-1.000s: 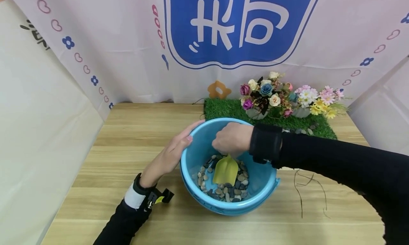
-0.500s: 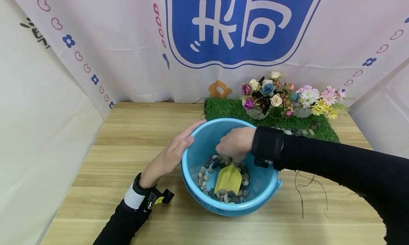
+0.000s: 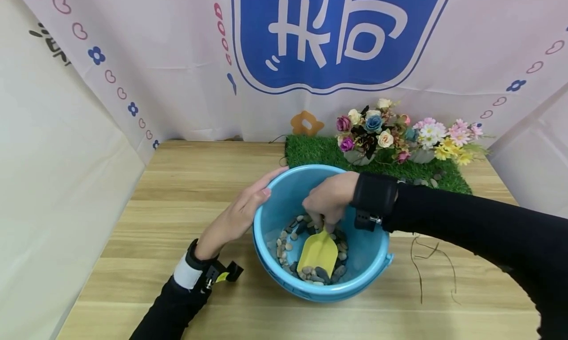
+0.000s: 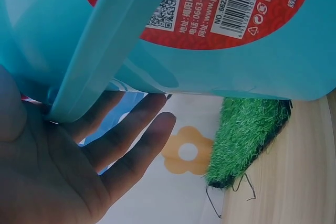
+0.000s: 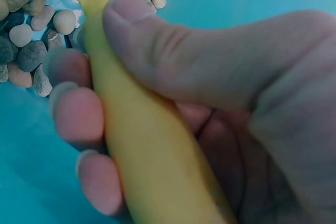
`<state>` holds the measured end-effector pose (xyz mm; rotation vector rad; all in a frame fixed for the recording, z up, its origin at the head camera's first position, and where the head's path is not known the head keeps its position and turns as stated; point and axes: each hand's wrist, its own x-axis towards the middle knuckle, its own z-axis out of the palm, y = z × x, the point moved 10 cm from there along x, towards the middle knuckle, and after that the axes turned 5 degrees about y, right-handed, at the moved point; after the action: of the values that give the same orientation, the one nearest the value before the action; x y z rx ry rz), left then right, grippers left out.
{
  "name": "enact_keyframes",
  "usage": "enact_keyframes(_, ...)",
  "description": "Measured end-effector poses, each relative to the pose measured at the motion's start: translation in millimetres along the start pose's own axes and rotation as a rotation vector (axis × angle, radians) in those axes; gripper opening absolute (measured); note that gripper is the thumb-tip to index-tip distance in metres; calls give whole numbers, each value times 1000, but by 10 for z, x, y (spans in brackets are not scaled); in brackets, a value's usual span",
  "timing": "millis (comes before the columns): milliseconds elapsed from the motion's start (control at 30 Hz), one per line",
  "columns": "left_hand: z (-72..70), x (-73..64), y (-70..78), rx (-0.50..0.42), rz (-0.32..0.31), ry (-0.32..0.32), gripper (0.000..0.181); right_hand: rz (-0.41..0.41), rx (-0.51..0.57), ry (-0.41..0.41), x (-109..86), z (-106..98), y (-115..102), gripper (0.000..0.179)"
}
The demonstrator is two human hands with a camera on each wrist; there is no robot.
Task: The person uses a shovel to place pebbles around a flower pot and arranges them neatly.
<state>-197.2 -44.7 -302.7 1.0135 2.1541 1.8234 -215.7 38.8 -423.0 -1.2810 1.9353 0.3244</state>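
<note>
Inside a light blue bucket (image 3: 320, 293), my right hand (image 3: 330, 194) grips a yellow toy shovel (image 3: 318, 254) by its handle. The right wrist view shows the thumb along the top of the shovel handle (image 5: 149, 150) and the fingers curled round its far side. The shovel blade slants down among pebbles (image 3: 284, 246) at the bucket's bottom, and several stones lie at its front edge. My left hand (image 3: 239, 207) rests against the bucket's left side with its fingers straight. In the left wrist view those fingers spread beneath the bucket's handle strap (image 4: 100, 51), near a red label (image 4: 210, 40).
Behind the bucket lies a green turf mat (image 3: 310, 148) with a mixed rose bouquet (image 3: 372, 128), daisies (image 3: 432, 133) and a few stones. Thin dark strings (image 3: 419, 271) lie to the right on the wooden table (image 3: 177, 192). A printed cloth (image 3: 191, 84) hangs behind.
My right hand has gone lower in the bucket, and the shovel blade has shifted toward the near side, now with stones at its edge. My left hand stays against the bucket.
</note>
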Motion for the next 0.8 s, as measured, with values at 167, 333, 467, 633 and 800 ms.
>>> enact_keyframes(167, 7, 5, -6, 0, 10, -8, 46, -74, 67, 4, -147, -77, -122, 18)
enact_keyframes(333, 13, 9, -3, -10, 2, -15, 47, -134, 169, 40, -490, -321, -398, 38)
enact_keyframes(467, 17, 16, -8, -19, 2, -15, 47, -174, 218, 72, -651, -440, -499, 41)
enact_keyframes(633, 21, 17, 13, -27, -6, -13, 46, -207, 251, 94, -744, -489, -508, 38)
enact_keyframes(800, 19, 19, -7, -38, -19, -8, 47, -184, 285, 110, -777, -508, -436, 24)
